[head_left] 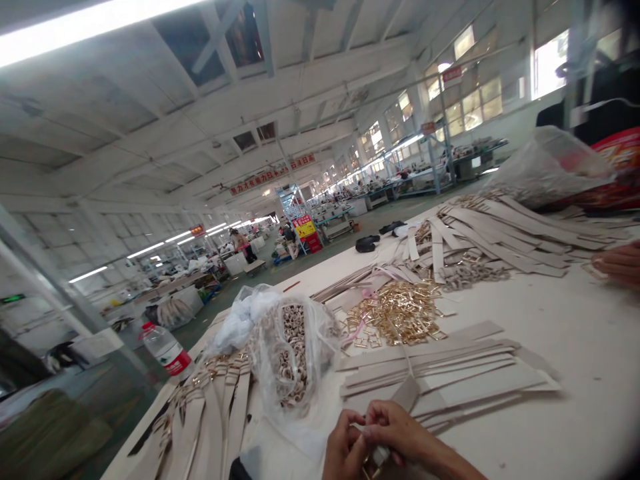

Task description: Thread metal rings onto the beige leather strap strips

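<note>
My left hand [345, 445] and my right hand [393, 430] meet at the bottom of the view, fingers bent and pinched together. Between and below them shows a pale strap end [381, 455] with a gold buckle [370, 468], partly hidden by the fingers. Just beyond my hands lies a stack of flat beige straps [470, 373]. Behind that stack is a heap of gold buckles [407, 310]. To the left stands an open clear plastic bag [320, 353] filled with small beige loops [293, 353].
Straps with buckles fitted [207, 400] hang over the table's left side, near a red-capped bottle [167, 350]. More straps [505, 230] and loose loops [473, 275] lie at the back right. Another person's hand [620, 262] rests at the right edge.
</note>
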### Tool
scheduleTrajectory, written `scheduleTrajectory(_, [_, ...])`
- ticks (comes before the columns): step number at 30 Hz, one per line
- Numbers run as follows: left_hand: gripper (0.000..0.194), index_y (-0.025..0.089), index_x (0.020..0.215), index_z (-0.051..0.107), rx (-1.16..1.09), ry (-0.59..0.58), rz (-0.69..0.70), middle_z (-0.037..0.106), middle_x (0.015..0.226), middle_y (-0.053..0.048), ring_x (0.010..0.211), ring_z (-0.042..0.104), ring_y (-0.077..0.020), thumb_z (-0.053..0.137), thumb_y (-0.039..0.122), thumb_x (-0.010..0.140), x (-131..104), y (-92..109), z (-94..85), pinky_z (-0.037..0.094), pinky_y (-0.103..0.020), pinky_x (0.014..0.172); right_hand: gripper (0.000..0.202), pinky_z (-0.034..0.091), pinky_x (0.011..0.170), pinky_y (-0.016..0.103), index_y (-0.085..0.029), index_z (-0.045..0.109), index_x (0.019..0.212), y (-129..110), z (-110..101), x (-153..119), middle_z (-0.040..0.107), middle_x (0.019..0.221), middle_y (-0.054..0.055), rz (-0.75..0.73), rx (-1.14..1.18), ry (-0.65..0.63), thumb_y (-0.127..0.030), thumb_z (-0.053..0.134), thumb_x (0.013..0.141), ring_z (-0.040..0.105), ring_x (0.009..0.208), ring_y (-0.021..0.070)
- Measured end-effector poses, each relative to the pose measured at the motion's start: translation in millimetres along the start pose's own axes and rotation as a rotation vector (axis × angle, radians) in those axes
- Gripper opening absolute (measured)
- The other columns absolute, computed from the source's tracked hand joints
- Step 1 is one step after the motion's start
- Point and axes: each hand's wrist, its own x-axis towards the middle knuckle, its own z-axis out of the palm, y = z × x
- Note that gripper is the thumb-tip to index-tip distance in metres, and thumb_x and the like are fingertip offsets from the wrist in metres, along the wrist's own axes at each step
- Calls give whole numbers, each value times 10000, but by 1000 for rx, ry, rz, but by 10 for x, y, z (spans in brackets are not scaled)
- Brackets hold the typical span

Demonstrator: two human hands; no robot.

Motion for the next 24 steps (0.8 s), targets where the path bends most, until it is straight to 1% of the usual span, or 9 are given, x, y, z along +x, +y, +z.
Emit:
scheduleTrajectory(4, [432,206,900,455,-48,55,-14,491,493,80,372,436,-74,563,597,753,-4,8,-14,318,-172,373,378,347,385,158,-139,582,896,51,-30,-49,589,621,-30,-62,50,-20,-464,602,704,475,392,49])
scheduleTrajectory(8, [447,201,919,479,-94,109,-15,453,483,91,375,423,-72,605,584,725,3,-21,22,316,-177,388,408,329,382,167,-157,584,933,161,-28,-72,491,601,-68,-129,18,65,-489,619,699,456,386,51])
scheduleTrajectory(10, [492,197,949,507,-141,155,-32,441,479,93,375,408,-68,627,600,694,22,-83,68,306,-183,401,368,311,366,168,-167,577,918,186,-9,-69,447,583,-81,-142,-25,94,-465,612,706,436,370,51])
scheduleTrajectory(12, [581,178,986,553,-215,180,-92,470,483,76,386,406,-70,645,640,645,51,-170,122,292,-192,418,308,320,376,170,-171,582,898,193,15,-64,461,580,-76,-151,-67,125,-413,608,711,455,388,60])
scheduleTrajectory(15, [701,122,979,635,-282,177,-190,531,493,30,404,403,-73,683,677,554,98,-289,189,281,-208,442,226,355,413,179,-171,585,865,182,49,-68,489,568,-62,-169,-92,194,-346,581,723,509,434,85])
scheduleTrajectory(17, [680,94,922,675,-301,157,-205,574,540,-7,446,431,-81,717,650,531,124,-310,200,299,-214,471,215,398,451,196,-171,588,888,148,56,-92,513,586,-51,-189,-94,197,-322,548,740,543,466,102])
scheduleTrajectory(19, [627,85,883,694,-335,135,-194,602,599,-33,500,464,-92,737,607,539,144,-255,175,319,-217,504,248,446,504,219,-171,598,950,76,28,-139,571,640,-24,-203,-128,145,-287,529,741,588,528,128])
scheduleTrajectory(21, [591,85,903,701,-329,127,-165,593,601,-26,510,455,-88,740,569,567,170,-112,127,317,-212,510,300,486,587,248,-171,614,1010,-41,-50,-203,632,732,17,-251,-261,147,-233,528,729,622,639,160])
scheduleTrajectory(24, [566,92,975,691,-218,144,-96,544,553,11,459,387,-67,720,532,621,231,248,65,282,-200,464,405,474,833,350,-202,614,1113,-297,-253,-288,651,1017,86,-461,-662,313,-177,568,711,599,928,228])
